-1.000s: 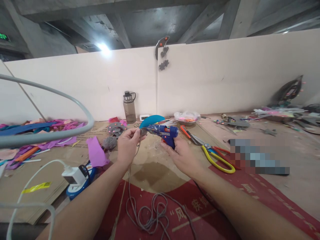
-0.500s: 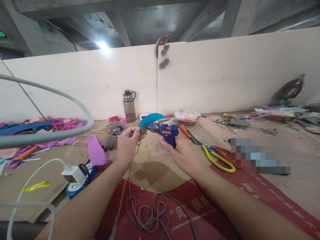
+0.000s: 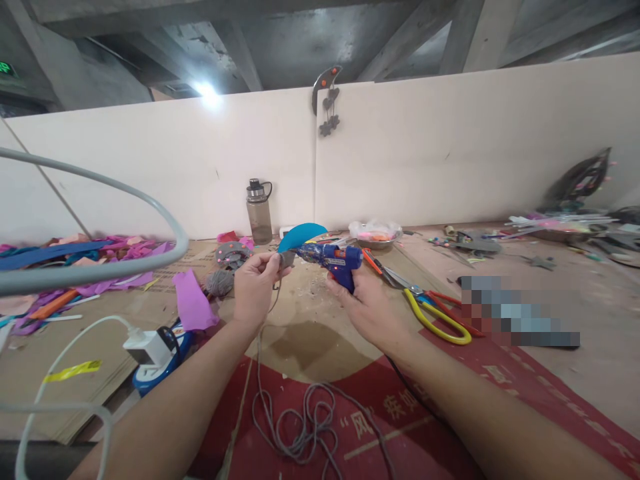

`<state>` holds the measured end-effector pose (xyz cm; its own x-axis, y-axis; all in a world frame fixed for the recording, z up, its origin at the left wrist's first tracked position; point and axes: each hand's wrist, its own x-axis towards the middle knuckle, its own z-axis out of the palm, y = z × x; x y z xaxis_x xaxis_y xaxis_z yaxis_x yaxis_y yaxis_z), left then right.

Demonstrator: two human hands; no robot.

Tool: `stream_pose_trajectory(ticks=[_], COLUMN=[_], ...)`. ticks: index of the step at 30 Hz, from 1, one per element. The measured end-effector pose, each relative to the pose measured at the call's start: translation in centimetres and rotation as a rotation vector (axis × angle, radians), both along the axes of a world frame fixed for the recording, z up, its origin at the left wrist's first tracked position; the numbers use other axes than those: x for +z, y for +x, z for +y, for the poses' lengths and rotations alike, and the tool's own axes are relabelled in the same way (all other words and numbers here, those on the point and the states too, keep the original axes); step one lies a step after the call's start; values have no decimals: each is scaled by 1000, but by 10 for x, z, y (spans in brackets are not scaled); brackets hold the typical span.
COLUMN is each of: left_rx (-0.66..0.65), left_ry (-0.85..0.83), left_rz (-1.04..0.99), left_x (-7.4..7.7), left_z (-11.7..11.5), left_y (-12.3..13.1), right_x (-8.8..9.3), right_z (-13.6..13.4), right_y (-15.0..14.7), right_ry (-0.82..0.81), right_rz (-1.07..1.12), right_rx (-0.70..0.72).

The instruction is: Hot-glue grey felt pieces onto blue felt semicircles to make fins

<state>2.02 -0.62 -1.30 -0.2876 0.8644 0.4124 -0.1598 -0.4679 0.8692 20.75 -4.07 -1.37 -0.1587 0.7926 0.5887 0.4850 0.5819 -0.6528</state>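
My left hand [image 3: 256, 283] pinches a blue curved piece [image 3: 303, 233] at its near end, where grey material [image 3: 287, 259] shows beside the fingertips. From that hand grey yarn [image 3: 295, 445] trails down to loose loops on the red sheet. My right hand [image 3: 367, 303] is wrapped around the handle of a blue hot glue gun [image 3: 345, 265], its nozzle pointing left, close to the grey part. Whether the nozzle touches it I cannot tell. A ball of grey yarn [image 3: 219, 283] lies left of my left hand, in front of a grey piece with pink dots [image 3: 233, 255].
Scissors with yellow handles [image 3: 443, 323] and a red-handled tool [image 3: 453, 310] lie to the right. A bottle [image 3: 259, 217] and a bowl [image 3: 383, 241] stand by the white partition [image 3: 425, 153]. Leftward are felt scraps [image 3: 193, 300], a power strip [image 3: 157, 363] and a grey tube [image 3: 150, 200].
The glue gun has shifted slightly right, its nozzle backing a little from my left fingertips. More of the grey part now shows. My left hand has barely moved.
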Motion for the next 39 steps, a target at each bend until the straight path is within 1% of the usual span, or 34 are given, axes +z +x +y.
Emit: stream_pose_trajectory(ticks=[7,20,39], left_rx=[10,-20,-4], left_ry=[3,24,33], left_rz=[20,-9,-6], left_x=[0,2,5], left_z=[1,-1,-3], left_y=[-2,-1,0], right_x=[1,-1,-3], right_z=[1,2,5], right_y=[1,1,4], right_ry=[-7,-15,-22], right_rz=[15,45,63], right_rx=[-6,-13,-17])
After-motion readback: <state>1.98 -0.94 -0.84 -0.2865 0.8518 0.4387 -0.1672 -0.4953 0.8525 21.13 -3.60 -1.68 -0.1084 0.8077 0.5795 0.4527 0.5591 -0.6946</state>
